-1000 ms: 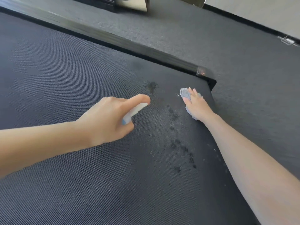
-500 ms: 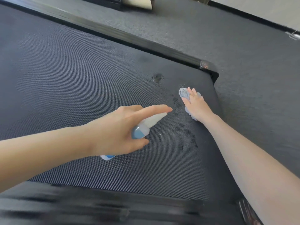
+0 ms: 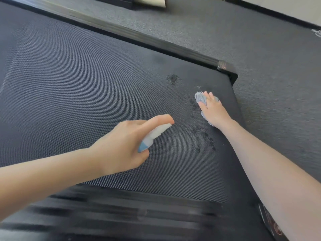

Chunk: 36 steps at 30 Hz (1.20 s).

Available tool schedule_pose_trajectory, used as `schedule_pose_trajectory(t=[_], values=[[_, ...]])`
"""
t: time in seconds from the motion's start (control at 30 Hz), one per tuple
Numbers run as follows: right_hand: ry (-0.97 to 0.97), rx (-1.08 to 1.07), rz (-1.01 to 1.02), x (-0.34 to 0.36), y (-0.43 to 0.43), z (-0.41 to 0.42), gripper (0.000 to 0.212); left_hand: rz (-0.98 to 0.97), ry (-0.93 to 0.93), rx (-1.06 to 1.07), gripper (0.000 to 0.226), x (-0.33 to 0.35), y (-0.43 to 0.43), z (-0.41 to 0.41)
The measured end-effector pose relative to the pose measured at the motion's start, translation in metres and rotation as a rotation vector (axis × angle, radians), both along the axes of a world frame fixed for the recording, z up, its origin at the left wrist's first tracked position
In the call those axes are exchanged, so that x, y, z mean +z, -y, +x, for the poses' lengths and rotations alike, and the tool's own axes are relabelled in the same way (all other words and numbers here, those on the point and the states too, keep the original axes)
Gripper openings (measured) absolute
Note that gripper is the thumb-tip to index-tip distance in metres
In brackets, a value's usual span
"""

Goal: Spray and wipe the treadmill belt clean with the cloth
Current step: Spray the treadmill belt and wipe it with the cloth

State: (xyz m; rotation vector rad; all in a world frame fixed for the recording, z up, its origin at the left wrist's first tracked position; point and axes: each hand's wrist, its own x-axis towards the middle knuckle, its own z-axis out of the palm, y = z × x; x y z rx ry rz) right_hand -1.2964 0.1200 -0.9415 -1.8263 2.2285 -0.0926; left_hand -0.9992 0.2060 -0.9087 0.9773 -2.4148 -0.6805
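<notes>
The dark textured treadmill belt (image 3: 86,94) fills most of the view. Dark wet spots (image 3: 203,134) dot it near its far right corner, with one larger blot (image 3: 173,79) farther back. My left hand (image 3: 125,146) grips a small white and blue spray bottle (image 3: 152,136), index finger on its top, nozzle aimed toward the spots. My right hand (image 3: 212,110) lies flat on a grey-blue cloth (image 3: 199,97), pressing it onto the belt beside the spots. Most of the cloth is hidden under the hand.
A black side rail (image 3: 121,32) runs along the belt's far edge and ends in a corner cap (image 3: 225,68). A blurred black rail (image 3: 121,214) crosses the near edge. Grey carpet (image 3: 260,49) surrounds the treadmill at the back and right.
The view has shifted so the near rail shows. My left hand with the bottle has stayed aimed at the spots; my right hand stays on the cloth near the corner.
</notes>
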Motion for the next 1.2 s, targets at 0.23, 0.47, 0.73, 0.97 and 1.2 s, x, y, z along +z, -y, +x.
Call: schedule_pose_trajectory(t=[0.23,0.47,0.73,0.97,1.2], values=[[-0.015,0.004,0.003,-0.002,0.002,-0.001,0.051,-0.050,0.023,0.053,0.076,-0.003,0.005,0.000],[-0.004,0.114,-0.002,-0.006,0.002,0.002,0.052,-0.011,0.013,0.045,0.079,0.003,0.019,0.003],[0.052,0.786,-0.037,-0.005,-0.090,0.075,0.046,-0.058,-0.004,0.184,0.083,0.011,0.047,0.018],[-0.026,1.150,-0.130,-0.018,-0.141,0.078,0.049,-0.036,0.005,0.293,0.080,0.016,0.056,0.031],[-0.248,0.833,-0.323,-0.042,-0.061,0.047,0.051,-0.023,-0.008,0.339,0.078,0.015,0.058,0.037]])
